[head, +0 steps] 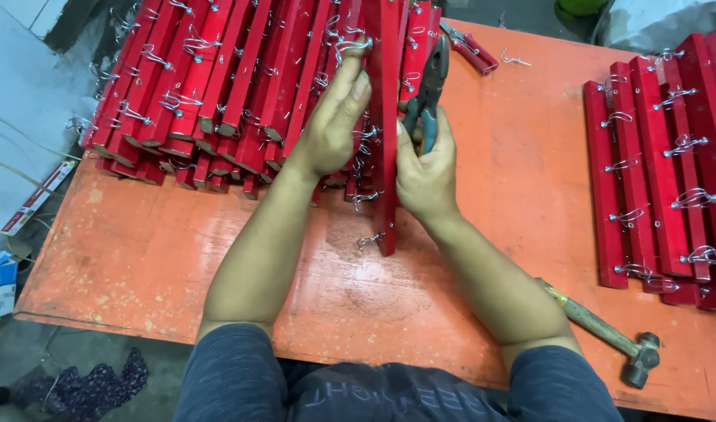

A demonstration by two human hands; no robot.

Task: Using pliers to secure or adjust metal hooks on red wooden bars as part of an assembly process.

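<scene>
A long red wooden strip [388, 125] with metal wire hooks along its edge stands on its side on the orange table [139, 258]. My left hand [334, 117] presses against its left face, fingers touching a wire hook [350, 45] near the far end. My right hand [426, 168] holds green-handled pliers [430, 86] against the strip's right side, its palm also resting on the strip.
A big pile of red hooked strips [209, 86] fills the far left of the table. More strips [670, 172] lie in a row at the right. A hammer [608, 332] rests near the front right edge. Red-handled cutters [471, 45] lie at the back.
</scene>
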